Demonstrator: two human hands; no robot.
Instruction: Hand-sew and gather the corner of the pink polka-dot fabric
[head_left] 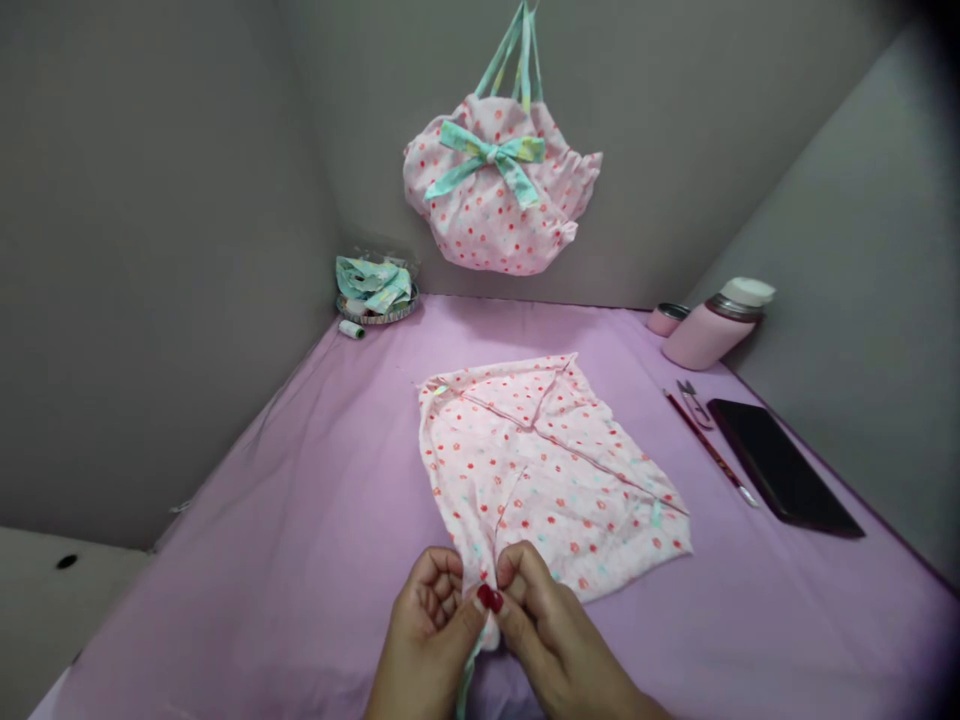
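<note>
A pale pink fabric piece [555,470] with small red and teal prints lies spread on the cloth-covered table, seams running across it. Its near left corner is bunched up between my hands. My left hand [435,610] pinches that corner from the left, fingers curled and thumb pressing down. From the right, my right hand [544,625] pinches the same corner, and the two red-nailed thumbs meet. A narrow mint-green strip [466,680] hangs below the corner by my left hand. What lies under the fingertips is hidden.
A matching pink bag [487,220] with a mint bow hangs at the back wall. At back left are a dish [382,318] of mint fabric and a thread spool [351,329]. On the right stand a pink bottle [709,335], thread snips [694,405], a pencil [709,445] and a phone [784,465].
</note>
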